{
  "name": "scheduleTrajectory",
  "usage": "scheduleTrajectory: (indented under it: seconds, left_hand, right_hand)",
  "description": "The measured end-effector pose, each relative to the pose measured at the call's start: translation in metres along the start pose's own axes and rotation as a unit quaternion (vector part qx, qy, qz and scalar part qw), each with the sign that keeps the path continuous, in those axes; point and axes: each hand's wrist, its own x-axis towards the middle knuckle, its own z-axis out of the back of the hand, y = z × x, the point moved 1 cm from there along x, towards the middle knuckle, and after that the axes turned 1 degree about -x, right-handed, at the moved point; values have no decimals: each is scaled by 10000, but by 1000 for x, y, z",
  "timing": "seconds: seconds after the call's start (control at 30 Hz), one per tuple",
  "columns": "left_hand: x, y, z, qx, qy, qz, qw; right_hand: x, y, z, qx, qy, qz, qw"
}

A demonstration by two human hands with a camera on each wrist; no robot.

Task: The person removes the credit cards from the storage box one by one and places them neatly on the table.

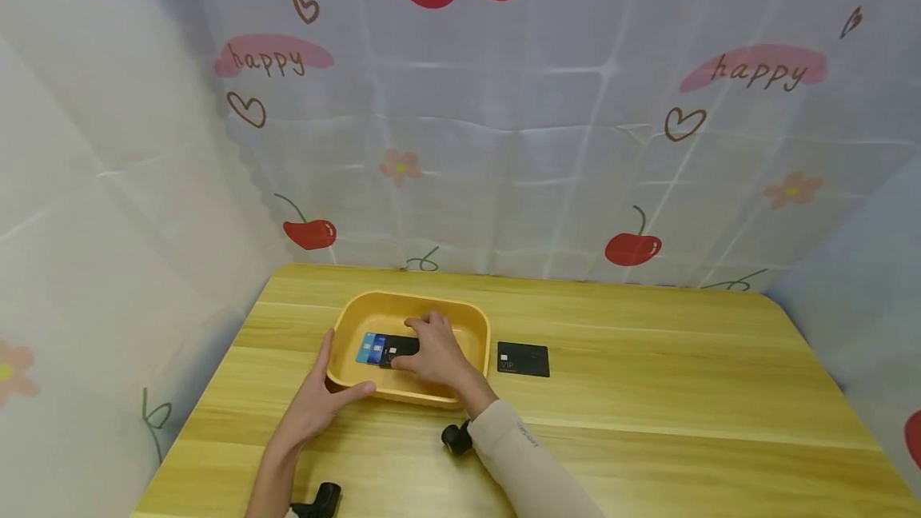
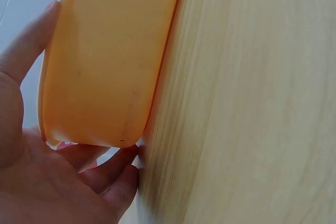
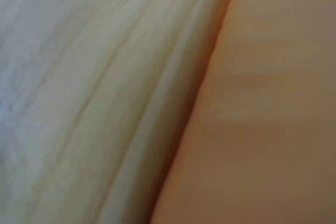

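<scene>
A yellow plastic basket [image 1: 471, 326] sits on the table with several bank cards inside. A light blue card [image 1: 363, 348] and a dark blue card [image 1: 376, 350] overlap a black card [image 1: 398, 347]. My right hand [image 1: 437, 350] reaches over the basket and grips this black card by its long edges, thumb on the near side, fingers on the far side. My left hand [image 1: 316, 402] holds the basket's near left corner, thumb along the front rim. In the left wrist view its fingers [image 2: 107, 171] wrap the end wall. The right wrist view shows only the basket's outer wall [image 3: 262, 98] and wood.
Another black card [image 1: 523, 359], marked VIP, lies on the wooden table [image 1: 669, 390] just right of the basket. White curtains [image 1: 504, 142] printed with cherries and hearts stand behind the table and at both sides. Black wrist-camera mounts [image 1: 456, 439] show near the sleeves.
</scene>
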Motion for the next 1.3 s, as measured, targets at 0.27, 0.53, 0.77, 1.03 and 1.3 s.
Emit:
scheduleTrajectory:
  seconds: [0.27, 0.53, 0.77, 1.03, 1.3]
  left_hand:
    - [0, 1, -1, 24, -10, 31, 10000]
    - [-1, 1, -1, -19, 13, 75, 10000]
    - [0, 2, 0, -10, 8, 88, 10000]
    - [-1, -2, -1, -48, -15, 118, 9999]
    - [-2, -4, -2, 11, -43, 77, 10000]
  right_hand:
    - [2, -6, -5, -528, 230, -79, 9983]
    - [3, -10, -9, -747, 333, -45, 9966]
    - [5, -9, -8, -865, 317, -26, 9957]
    - [6, -9, -9, -1106, 328, -73, 9933]
    - [5, -8, -8, -1258, 355, 9, 9914]
